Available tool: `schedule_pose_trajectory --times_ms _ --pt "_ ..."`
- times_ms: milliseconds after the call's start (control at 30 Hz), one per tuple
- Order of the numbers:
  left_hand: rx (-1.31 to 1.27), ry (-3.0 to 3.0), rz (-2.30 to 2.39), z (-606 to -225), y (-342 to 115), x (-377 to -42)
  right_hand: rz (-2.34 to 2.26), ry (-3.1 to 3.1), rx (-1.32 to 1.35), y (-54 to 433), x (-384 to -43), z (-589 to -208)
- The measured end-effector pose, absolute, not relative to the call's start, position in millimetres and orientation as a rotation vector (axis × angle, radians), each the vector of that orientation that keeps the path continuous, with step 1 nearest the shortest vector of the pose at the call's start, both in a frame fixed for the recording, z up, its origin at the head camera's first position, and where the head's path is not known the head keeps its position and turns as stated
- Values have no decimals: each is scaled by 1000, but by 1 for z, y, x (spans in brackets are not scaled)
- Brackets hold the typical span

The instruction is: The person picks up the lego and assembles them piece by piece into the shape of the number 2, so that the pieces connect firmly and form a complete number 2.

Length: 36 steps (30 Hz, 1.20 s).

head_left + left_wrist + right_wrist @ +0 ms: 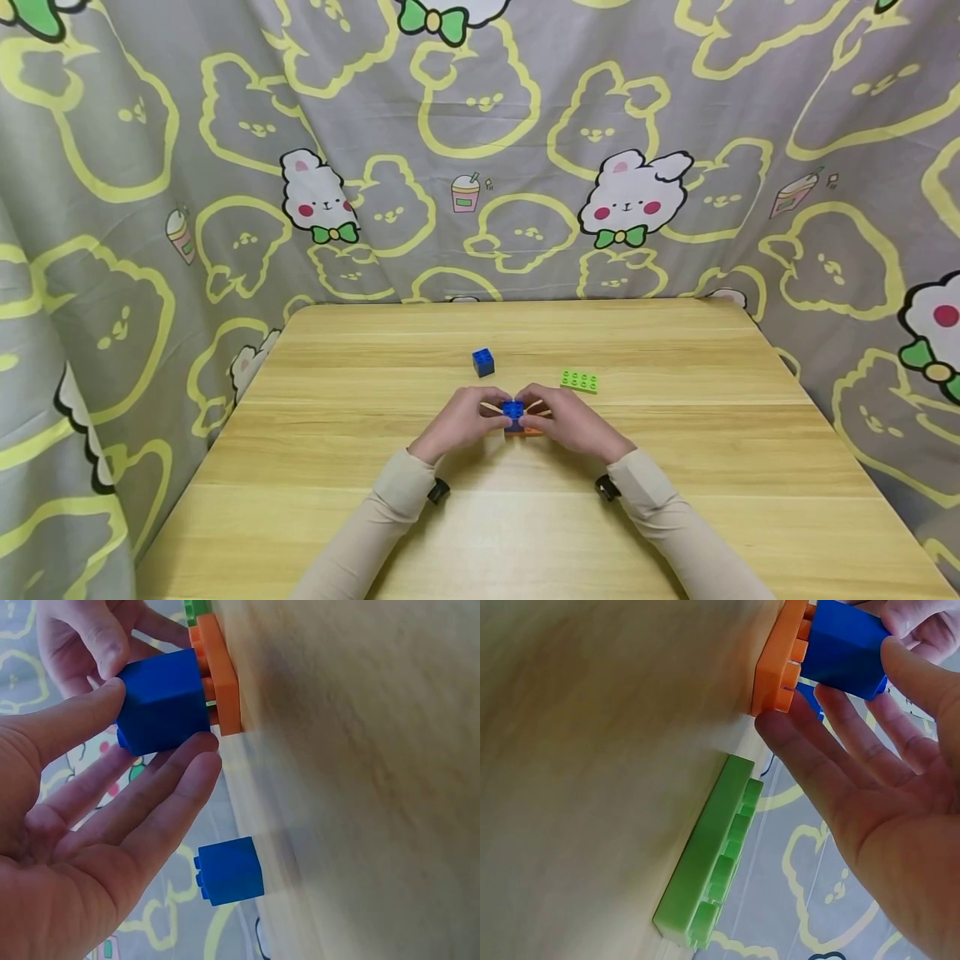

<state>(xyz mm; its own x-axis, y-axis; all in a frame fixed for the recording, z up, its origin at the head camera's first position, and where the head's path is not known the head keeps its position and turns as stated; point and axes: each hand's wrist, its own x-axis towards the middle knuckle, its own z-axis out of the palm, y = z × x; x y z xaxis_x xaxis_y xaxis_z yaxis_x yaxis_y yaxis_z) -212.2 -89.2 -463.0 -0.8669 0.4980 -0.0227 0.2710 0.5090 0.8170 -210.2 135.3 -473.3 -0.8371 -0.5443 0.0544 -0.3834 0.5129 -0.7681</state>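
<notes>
Both hands meet around a blue toy brick close over an orange flat studded brick, which lies on the table. In the left wrist view the left hand pinches the blue brick between its thumb at the top and fingers along the side. A narrow gap with orange studs shows below part of the blue brick. The right hand has its thumb at the blue brick's top edge and its fingers along the far side, one fingertip right at the end of the orange brick.
A second blue brick stands on the wooden table beyond the left hand. A light green flat brick with studs up lies beyond the right hand. A patterned curtain hangs around the table's back and sides.
</notes>
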Motion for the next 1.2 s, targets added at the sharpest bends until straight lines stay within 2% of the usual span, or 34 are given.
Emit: schedule_pose_trajectory --times_ms 1200 --pt "575 2506 1293 -464 -90 -212 -1213 2561 -791 134 -210 -472"
